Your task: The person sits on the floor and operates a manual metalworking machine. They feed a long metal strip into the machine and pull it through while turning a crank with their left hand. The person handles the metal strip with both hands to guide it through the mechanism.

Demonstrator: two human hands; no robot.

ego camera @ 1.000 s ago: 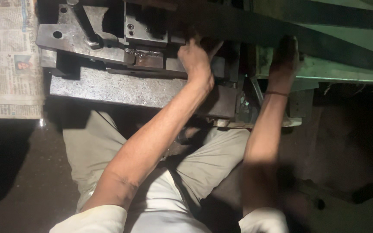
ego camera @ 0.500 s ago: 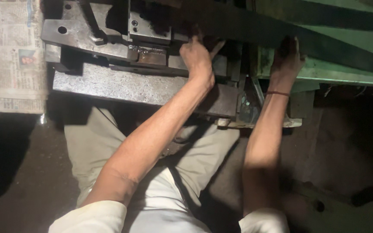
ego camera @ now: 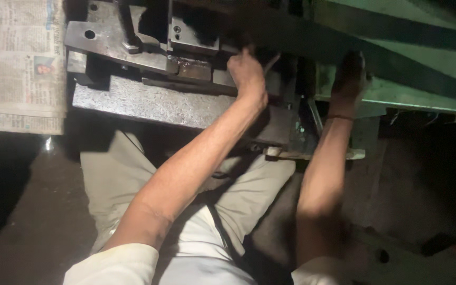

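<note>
My left hand (ego camera: 246, 71) reaches into the dark opening of a steel press die (ego camera: 149, 58), fingers closed around a thin pale stick (ego camera: 271, 61) that pokes out to the right of the knuckles. My right hand (ego camera: 349, 79) lies against the lower edge of the green machine frame (ego camera: 423, 89), a thin band on its wrist; its fingers are lost in shadow. A thick rough steel plate (ego camera: 149, 105) sits under the die, just above my knees.
A folded newspaper (ego camera: 17, 63) lies at the left beside the die. A flat metal bar (ego camera: 312, 154) juts out under the machine between my arms. The floor around my beige trousers (ego camera: 117, 179) is dark.
The view has drifted a little, so the machine sits lower in frame. Both hands stay where they were, the left at the die and the right on the green frame.
</note>
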